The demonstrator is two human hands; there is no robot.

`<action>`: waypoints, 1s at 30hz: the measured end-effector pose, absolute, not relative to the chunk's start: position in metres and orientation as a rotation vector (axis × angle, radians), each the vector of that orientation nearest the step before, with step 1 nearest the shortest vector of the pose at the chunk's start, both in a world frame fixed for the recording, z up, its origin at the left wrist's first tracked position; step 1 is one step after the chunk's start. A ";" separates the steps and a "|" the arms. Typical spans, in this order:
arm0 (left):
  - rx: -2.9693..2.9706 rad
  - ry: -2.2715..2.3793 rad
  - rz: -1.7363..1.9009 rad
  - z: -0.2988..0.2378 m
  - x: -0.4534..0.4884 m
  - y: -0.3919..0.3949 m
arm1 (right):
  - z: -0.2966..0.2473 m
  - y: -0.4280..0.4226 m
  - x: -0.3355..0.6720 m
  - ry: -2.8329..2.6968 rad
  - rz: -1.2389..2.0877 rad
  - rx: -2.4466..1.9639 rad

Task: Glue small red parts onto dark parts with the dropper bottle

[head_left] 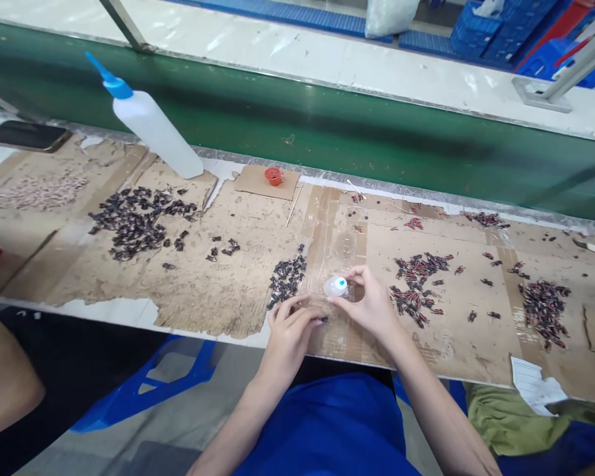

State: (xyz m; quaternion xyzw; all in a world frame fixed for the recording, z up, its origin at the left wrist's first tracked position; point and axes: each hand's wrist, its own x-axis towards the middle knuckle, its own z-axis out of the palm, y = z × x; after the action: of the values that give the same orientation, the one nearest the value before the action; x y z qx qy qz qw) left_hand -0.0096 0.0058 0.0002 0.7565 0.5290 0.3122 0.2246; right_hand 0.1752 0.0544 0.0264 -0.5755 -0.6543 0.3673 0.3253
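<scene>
Between the thumb and fingers of my right hand [373, 301] is a small white squeeze bottle [333, 287], its blue tip pointing up towards the camera. My left hand [292, 334] rests low over the cardboard and pinches a small black part [323, 319] at its fingertips. Just beyond the left fingers lies a pile of small black parts [286, 274]. To the right of my right hand is a heap of black-and-red parts [419, 284]. The cardboard [337, 244] under both hands is taped and stained.
A large bottle with a blue nozzle [153, 129] stands back left, near a larger black pile [133, 221]. A red cap [273, 176] sits on a cardboard square. Farther right is another heap [545, 311]. A phone [27, 135] lies far left; a person's arm [4, 377] shows lower left.
</scene>
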 end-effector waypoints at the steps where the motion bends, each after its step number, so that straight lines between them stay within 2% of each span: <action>1: 2.075 1.443 0.898 0.001 -0.013 0.006 | 0.031 0.058 0.183 -1.826 0.993 -1.476; 4: 2.031 1.390 0.990 0.006 -0.021 0.006 | 0.049 0.081 0.211 -2.096 1.023 -1.410; 7: 1.959 1.346 1.063 0.012 -0.025 0.006 | 0.058 0.120 0.229 -2.036 0.556 -1.560; 9: 1.905 1.289 1.131 0.014 -0.025 0.005 | 0.054 0.149 0.230 -2.112 0.404 -1.595; 16: 1.781 1.247 1.210 0.022 -0.025 0.000 | 0.030 0.189 0.220 -2.157 0.488 -1.649; 20: 1.758 1.273 1.238 0.032 -0.023 -0.001 | 0.041 0.153 0.224 -1.871 0.569 -1.661; 25: 1.746 1.271 1.276 0.040 -0.010 -0.001 | 0.056 0.056 0.205 -1.214 0.758 -1.568; 30: 1.840 1.165 1.261 0.042 0.003 -0.002 | 0.059 -0.012 0.169 -0.989 0.995 -1.532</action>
State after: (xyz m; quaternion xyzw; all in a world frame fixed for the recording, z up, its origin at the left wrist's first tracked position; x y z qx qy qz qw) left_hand 0.0026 -0.0016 0.0421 0.6958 0.4406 0.4768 0.3072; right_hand 0.1694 -0.0124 0.0586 -0.6356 -0.4102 0.4127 0.5073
